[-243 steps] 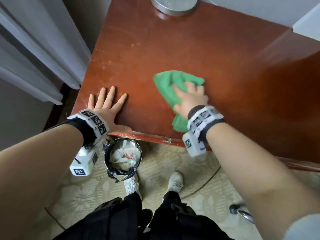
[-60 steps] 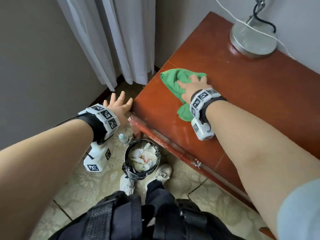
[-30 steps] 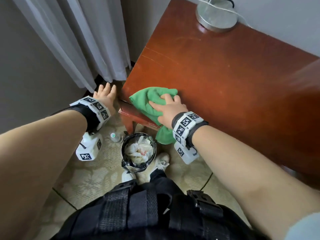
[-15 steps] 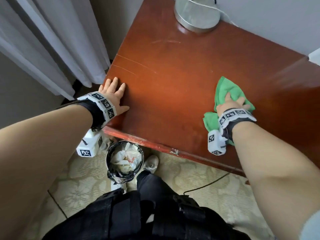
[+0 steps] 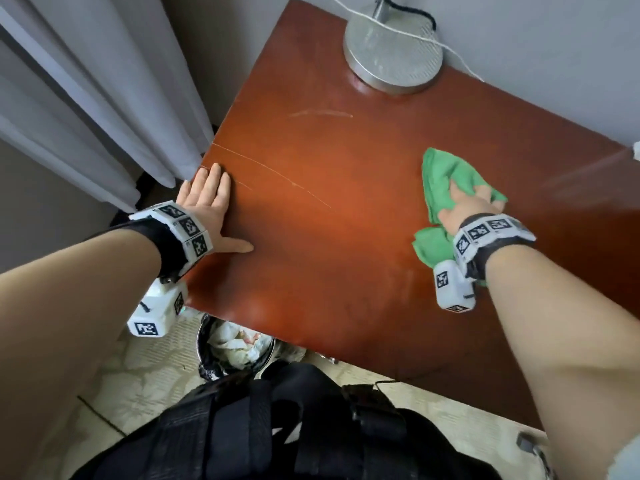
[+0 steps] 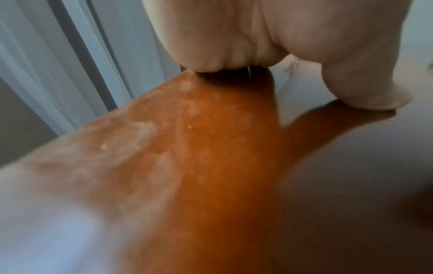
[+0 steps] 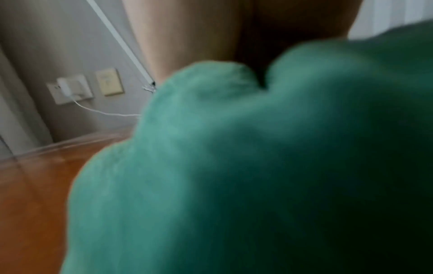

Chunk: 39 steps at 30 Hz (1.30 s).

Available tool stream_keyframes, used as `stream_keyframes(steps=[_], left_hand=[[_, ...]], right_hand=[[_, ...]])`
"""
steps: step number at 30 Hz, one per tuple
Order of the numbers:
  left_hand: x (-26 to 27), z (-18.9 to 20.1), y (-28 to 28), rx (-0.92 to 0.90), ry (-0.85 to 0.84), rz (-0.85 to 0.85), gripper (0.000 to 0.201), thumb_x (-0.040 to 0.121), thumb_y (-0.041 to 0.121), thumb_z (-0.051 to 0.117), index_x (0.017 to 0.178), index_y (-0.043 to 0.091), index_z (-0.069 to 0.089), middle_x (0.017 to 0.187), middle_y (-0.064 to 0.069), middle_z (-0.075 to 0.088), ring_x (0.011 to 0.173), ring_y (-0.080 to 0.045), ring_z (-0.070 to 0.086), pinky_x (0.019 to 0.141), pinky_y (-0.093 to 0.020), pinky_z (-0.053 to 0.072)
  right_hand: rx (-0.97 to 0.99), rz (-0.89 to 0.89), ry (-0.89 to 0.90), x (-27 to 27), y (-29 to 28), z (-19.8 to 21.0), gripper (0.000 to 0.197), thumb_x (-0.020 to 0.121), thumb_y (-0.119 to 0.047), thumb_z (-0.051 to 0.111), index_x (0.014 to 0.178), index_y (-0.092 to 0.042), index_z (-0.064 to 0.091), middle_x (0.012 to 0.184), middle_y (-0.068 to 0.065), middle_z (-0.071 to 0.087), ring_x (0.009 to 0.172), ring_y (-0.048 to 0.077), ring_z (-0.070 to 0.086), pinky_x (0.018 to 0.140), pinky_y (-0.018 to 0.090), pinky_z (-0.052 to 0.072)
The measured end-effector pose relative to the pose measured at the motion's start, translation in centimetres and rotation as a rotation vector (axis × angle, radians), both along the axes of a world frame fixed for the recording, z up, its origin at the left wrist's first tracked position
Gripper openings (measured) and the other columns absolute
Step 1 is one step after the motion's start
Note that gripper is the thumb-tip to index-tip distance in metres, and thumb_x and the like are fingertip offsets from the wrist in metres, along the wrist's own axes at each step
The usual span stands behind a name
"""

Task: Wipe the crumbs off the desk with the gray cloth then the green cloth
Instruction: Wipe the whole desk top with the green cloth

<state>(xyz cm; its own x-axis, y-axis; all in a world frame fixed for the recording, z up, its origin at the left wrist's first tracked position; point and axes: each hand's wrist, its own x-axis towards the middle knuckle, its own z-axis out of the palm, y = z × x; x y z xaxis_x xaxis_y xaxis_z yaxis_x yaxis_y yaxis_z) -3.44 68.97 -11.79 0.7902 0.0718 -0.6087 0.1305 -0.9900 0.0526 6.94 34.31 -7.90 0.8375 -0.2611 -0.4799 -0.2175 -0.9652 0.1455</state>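
The green cloth [image 5: 446, 174] lies crumpled on the right part of the reddish-brown desk [image 5: 311, 237]. My right hand [image 5: 465, 202] presses down on it with spread fingers, and cloth bulges out ahead of and behind the hand. In the right wrist view the green cloth [image 7: 234, 166] fills most of the picture under the palm. My left hand [image 5: 207, 199] rests flat on the desk's left edge, thumb pointing right. A few pale specks [image 6: 103, 147] show on the desk [image 6: 211, 166] near that hand. The gray cloth is not in view.
A round metal lamp base [image 5: 393, 53] with a white cord stands at the desk's back edge. A black waste bin [image 5: 235, 344] full of paper sits on the floor below the front left corner. White curtains [image 5: 104, 98] hang to the left.
My right hand slid the green cloth from the front left corner across to the right side of the desk. My left hand moved from beside the corner onto the desk's left edge.
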Motion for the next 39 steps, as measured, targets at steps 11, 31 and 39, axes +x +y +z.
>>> stream_keyframes(steps=[11, 31, 39], left_hand=[[0.9, 0.2, -1.0, 0.01, 0.02, 0.077, 0.119, 0.071, 0.077, 0.048, 0.144, 0.017, -0.025, 0.151, -0.005, -0.031, 0.14, -0.027, -0.026, 0.115, -0.048, -0.011], [5.0, 0.4, -1.1, -0.044, 0.069, 0.15, 0.121, 0.066, 0.08, 0.05, 0.142, 0.029, -0.029, 0.149, -0.001, -0.036, 0.138, -0.032, -0.028, 0.115, -0.054, -0.005], [5.2, 0.2, -0.9, -0.053, 0.091, 0.147, 0.122, 0.067, 0.08, 0.05, 0.14, 0.028, -0.032, 0.148, 0.0, -0.038, 0.138, -0.033, -0.028, 0.114, -0.055, -0.005]], right_hand=[[0.267, 0.798, 0.034, -1.5, 14.2, -1.0, 0.063, 0.088, -0.024, 0.045, 0.142, -0.047, 0.022, 0.151, -0.001, 0.013, 0.133, 0.031, 0.018, 0.105, 0.043, 0.029], [0.296, 0.758, -0.037, 7.6, 18.3, -2.0, 0.058, 0.088, -0.031, 0.047, 0.14, -0.049, 0.027, 0.152, -0.004, 0.019, 0.135, 0.031, 0.02, 0.107, 0.043, 0.033], [0.159, 0.485, -0.073, 8.8, 15.3, -1.2, 0.058, 0.091, -0.031, 0.044, 0.143, -0.044, 0.023, 0.15, -0.001, 0.019, 0.133, 0.029, 0.021, 0.102, 0.043, 0.035]])
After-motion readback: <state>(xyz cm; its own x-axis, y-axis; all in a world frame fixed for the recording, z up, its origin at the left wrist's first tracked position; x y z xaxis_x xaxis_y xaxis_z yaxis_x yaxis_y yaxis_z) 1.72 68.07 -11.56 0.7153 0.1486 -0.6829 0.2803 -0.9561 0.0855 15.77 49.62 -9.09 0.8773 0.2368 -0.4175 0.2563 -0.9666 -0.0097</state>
